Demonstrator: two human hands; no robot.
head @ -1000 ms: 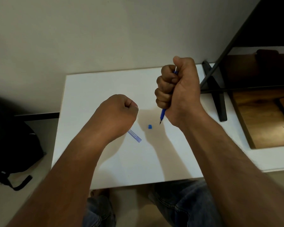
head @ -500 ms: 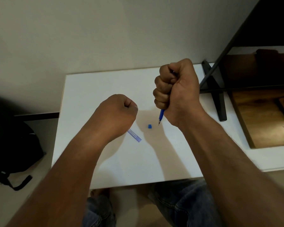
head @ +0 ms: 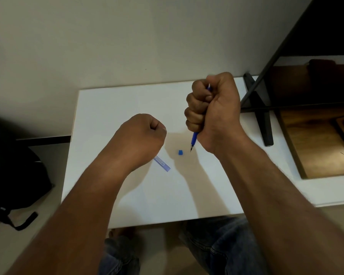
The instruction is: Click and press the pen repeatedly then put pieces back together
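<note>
Head view is showing two bare hands hovering over a white bench (head: 107, 108). The right hand (head: 213, 112) is fisting tightly around a blue pen refill (head: 194, 140), with its fingers curled fully about the shaft; the refill is standing nearly upright, its blue lower part and dark tip poking out below the fist and pointing down at the bench, while a sliver of the upper end is peeking out at the top between finger and thumb. Just below and to the left of that tip, a small blue cap (head: 180, 152) is lying on the bench, apart from both hands. The left hand (head: 141, 137) is clenching into a fist too, knuckles up; a clear pen barrel (head: 163, 164) is sticking out from under it toward the lower right, and whether the fingers are actually closing around the barrel or merely hiding its far end cannot be told from here. Judging by the parts, a pen is lying disassembled and the refill is being readied in the right grip; the next move would seem to call for lining the refill up with the barrel's open end. No containers are showing on the bench; a dark bag (head: 12, 175) is sitting on the floor well left of the left hand, its contents hidden.
</note>
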